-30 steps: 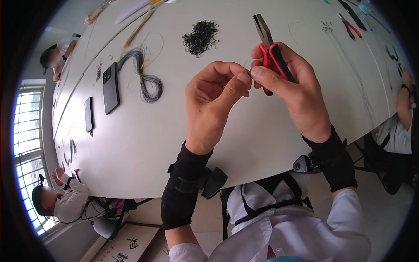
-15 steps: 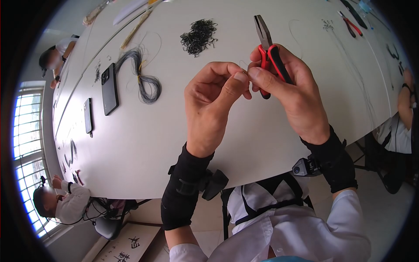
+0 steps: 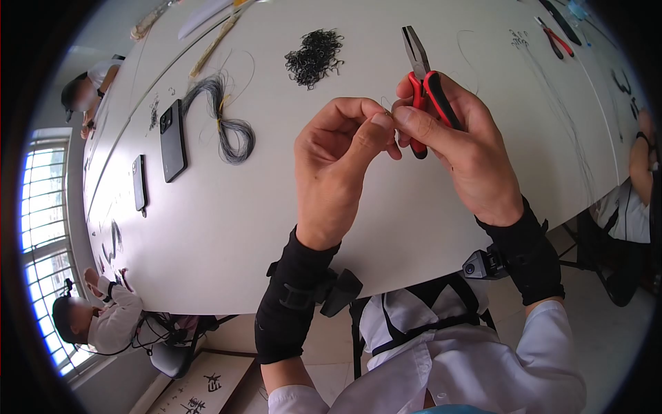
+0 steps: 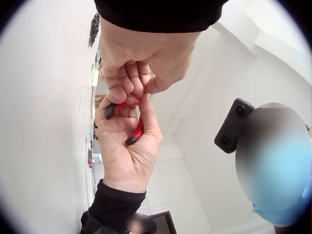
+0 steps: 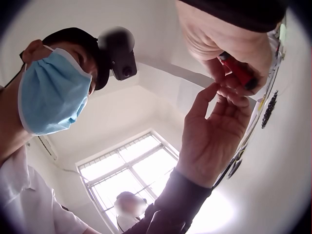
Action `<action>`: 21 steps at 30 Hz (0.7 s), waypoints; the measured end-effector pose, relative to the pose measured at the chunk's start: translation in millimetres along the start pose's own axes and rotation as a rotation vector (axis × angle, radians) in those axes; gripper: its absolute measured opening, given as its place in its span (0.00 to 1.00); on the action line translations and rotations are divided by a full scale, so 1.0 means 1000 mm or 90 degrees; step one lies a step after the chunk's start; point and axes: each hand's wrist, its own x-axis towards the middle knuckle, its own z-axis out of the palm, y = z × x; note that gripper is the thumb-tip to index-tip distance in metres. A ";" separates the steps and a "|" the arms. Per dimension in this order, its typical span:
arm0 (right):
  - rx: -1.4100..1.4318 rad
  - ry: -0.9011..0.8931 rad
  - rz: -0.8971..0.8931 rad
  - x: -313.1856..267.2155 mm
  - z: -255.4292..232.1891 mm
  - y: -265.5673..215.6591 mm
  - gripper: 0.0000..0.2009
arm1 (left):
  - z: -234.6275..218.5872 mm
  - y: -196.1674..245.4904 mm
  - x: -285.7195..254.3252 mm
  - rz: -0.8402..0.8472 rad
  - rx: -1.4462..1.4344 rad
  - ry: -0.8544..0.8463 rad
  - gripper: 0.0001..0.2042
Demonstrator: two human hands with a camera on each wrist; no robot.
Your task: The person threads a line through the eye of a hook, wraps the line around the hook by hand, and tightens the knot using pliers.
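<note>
Both hands are raised above the white table (image 3: 207, 228), meeting fingertip to fingertip. My left hand (image 3: 338, 155) pinches something very small and thin between thumb and forefinger; it is too small to tell what. My right hand (image 3: 455, 138) grips red-and-black pliers (image 3: 422, 69) in its palm, jaws pointing up and away, while its thumb and forefinger pinch the same small thing. The left wrist view shows the left hand (image 4: 136, 63) above the right hand (image 4: 124, 146) with the pliers' red handles (image 4: 136, 131) between the fingers. In the right wrist view the pliers' handle (image 5: 239, 70) shows too.
A pile of small black hooks (image 3: 315, 57) lies beyond the hands. A grey bundle of line (image 3: 224, 117) and two phones (image 3: 172, 138) lie to the left. More pliers (image 3: 552, 38) sit at far right. Other people sit around the table's edges.
Both hands stay pinched together and have shifted only slightly. The pliers remain in the right palm.
</note>
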 end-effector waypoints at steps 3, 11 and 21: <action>0.006 0.002 0.002 0.001 0.000 0.002 0.13 | 0.001 0.000 0.000 0.001 -0.004 -0.001 0.06; 0.035 -0.006 0.042 0.001 -0.006 0.000 0.12 | 0.003 0.003 0.000 -0.024 -0.039 0.000 0.07; 0.089 -0.001 0.068 0.000 -0.003 -0.002 0.11 | 0.002 0.003 0.000 -0.029 -0.012 0.006 0.07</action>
